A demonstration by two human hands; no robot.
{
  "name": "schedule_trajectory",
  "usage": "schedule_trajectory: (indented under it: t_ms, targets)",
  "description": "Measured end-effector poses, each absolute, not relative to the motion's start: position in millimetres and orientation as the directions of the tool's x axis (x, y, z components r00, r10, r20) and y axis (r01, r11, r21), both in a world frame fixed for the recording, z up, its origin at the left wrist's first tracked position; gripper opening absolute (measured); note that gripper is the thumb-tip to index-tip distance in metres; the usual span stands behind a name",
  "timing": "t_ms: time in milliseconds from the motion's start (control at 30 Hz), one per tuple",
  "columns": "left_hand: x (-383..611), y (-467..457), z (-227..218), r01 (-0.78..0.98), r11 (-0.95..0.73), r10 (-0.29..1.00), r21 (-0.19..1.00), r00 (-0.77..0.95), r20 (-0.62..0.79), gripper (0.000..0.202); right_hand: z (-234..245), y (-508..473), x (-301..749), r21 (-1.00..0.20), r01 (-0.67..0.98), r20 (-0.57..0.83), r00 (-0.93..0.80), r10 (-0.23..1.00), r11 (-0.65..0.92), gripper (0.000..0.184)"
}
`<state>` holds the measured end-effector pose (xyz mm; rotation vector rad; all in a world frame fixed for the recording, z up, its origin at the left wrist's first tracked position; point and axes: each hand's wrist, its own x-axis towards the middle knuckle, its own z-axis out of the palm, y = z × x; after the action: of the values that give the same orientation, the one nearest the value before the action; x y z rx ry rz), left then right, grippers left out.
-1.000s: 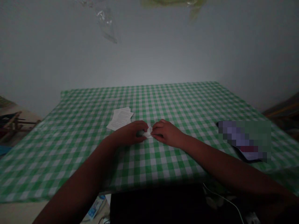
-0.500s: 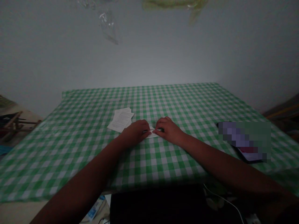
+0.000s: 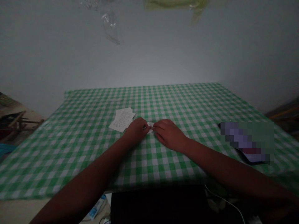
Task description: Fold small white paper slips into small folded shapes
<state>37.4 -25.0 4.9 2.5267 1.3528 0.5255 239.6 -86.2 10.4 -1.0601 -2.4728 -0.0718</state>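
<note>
The **left hand** (image 3: 136, 130) and **right hand** (image 3: 169, 134) are positioned at the center of the **desk** (image 3: 187, 102), which is covered by a **green-and-white gingham cloth** (image 3: 193, 161). Clock positions below are measured from the work item, with 12 o'clock pointing away from the person.

**Work item:** A **small white paper piece** (image 3: 150, 125) is located between the two hands, at or just above the cloth. Its exact shape is largely hidden by the hands.

**Finger state:** The left hand's **fingers** (image 3: 143, 126) are curled and closed, pinching the left end of the paper piece. The right hand's **fingers** (image 3: 157, 127) are pressed together, with their tips at the right end of the piece. Whether they grip it cannot be determined from this view.

**Surrounding items:** A **stack of printed paper sheets** (image 3: 121, 120) lies on the cloth at 10 o'clock, just beside the left hand. A **flat dark device** (image 3: 253, 158), mostly pixelated, lies at 3 o'clock, well apart from the right hand. A **white cable** (image 3: 224, 200) runs below the near desk edge at 5 o'clock. A pale **wall** (image 3: 149, 56) stands beyond the far desk edge.
</note>
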Motion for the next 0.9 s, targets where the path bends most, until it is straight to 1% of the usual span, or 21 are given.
schedule_trajectory:
  t_ms: [100, 200, 333, 533, 667, 900]
  targets:
    - [38, -25, 6, 0.764, -0.529, 0.848, 0.369, 0.493, 0.194, 0.017, 6, -90, 236, -0.108, 0.7, 0.327, -0.645, 0.69, 0.706, 0.035]
    - [37, -26, 7, 0.771, -0.519, 0.854, 0.369, 0.487, 0.184, 0.016, 5, -92, 235, -0.108, 0.724, 0.282, -0.635, 0.72, 0.681, 0.041]
    - [37, -26, 10, 0.775, -0.512, 0.857, 0.37, 0.487, 0.167, 0.016, 7, -93, 237, -0.135, 0.734, 0.262, -0.621, 0.739, 0.665, 0.047]
    - [36, -27, 10, 0.75, -0.52, 0.851, 0.408, 0.496, 0.172, 0.01, 8, -92, 239, -0.14, 0.74, 0.239, -0.619, 0.748, 0.657, 0.048]
    - [34, -25, 9, 0.737, -0.528, 0.844, 0.423, 0.512, 0.162, 0.015, 6, -89, 241, -0.156, 0.749, 0.211, -0.612, 0.762, 0.644, 0.051]
    - [23, -19, 7, 0.662, -0.636, 0.756, 0.398, 0.638, 0.146, 0.021, 6, -88, 242, -0.181, 0.757, 0.171, -0.605, 0.778, 0.629, 0.052]
